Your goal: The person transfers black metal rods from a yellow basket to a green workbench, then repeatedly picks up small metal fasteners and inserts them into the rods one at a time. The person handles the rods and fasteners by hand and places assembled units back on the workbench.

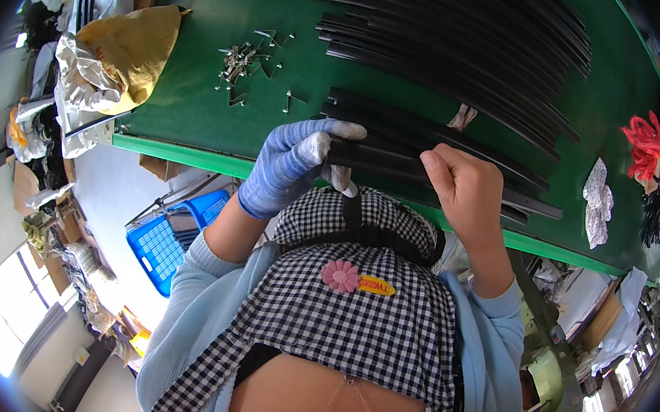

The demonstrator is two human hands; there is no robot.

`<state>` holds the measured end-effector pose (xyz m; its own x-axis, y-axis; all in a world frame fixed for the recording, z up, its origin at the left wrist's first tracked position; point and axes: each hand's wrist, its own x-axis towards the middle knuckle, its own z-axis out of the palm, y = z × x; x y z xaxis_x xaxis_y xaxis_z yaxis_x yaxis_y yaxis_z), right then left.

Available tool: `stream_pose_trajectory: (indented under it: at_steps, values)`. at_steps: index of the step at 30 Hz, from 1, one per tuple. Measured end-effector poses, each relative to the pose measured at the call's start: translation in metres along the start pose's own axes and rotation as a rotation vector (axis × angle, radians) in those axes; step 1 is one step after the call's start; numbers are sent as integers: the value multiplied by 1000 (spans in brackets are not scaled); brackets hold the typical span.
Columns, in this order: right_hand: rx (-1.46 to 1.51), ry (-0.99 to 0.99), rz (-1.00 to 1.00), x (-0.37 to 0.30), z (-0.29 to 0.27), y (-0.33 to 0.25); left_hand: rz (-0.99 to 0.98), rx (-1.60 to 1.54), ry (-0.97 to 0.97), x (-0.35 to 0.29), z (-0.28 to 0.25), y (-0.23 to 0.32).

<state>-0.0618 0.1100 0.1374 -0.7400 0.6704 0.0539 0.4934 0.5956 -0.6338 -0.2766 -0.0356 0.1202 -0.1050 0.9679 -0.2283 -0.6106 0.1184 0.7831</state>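
Observation:
A black tube point(381, 160) is held level between my hands, above the near edge of the green table. My left hand point(287, 163), in a blue knitted glove with whitish fingertips, closes round the tube's left end. Bare, my right hand point(469, 191) grips the same tube farther along, its thumb lying on top. Just beyond lie a few loose black tubes point(461, 141), and farther back a wide stack of black tubes point(446, 47). Left of the stack sits a small heap of bent metal spring clips point(239, 63). One metal clip point(292, 99) lies apart, nearer my gloved hand.
The green table point(184, 126) has a raised front edge. A yellow sack point(135, 52) rests at its left end. Red cord point(647, 147) and a patterned cloth scrap point(597, 202) lie at the right. Below the table, to the left, is a blue plastic basket point(155, 249).

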Motion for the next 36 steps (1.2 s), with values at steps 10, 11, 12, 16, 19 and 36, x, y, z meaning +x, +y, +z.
stream_pose_trajectory:
  at_steps: [10, 11, 12, 16, 19, 36]
  values:
    - [53, -121, 90, -7, 10, -1, -190, -38, -64, -1, -13, 4]
    - [46, -74, 59, -8, 12, 0, -187, -74, -68, -2, -11, 4]
    - [42, -79, 61, -8, 12, 1, -183, -106, -74, -3, -10, 5]
    - [-34, -59, 72, -6, 20, 8, -227, -40, 62, -12, -23, 15]
    - [-136, -15, 79, -3, 44, 23, -53, 570, 382, -16, -73, -8]
    - [-226, 233, -65, 11, 134, 53, -48, 1832, 660, 18, -119, -50]
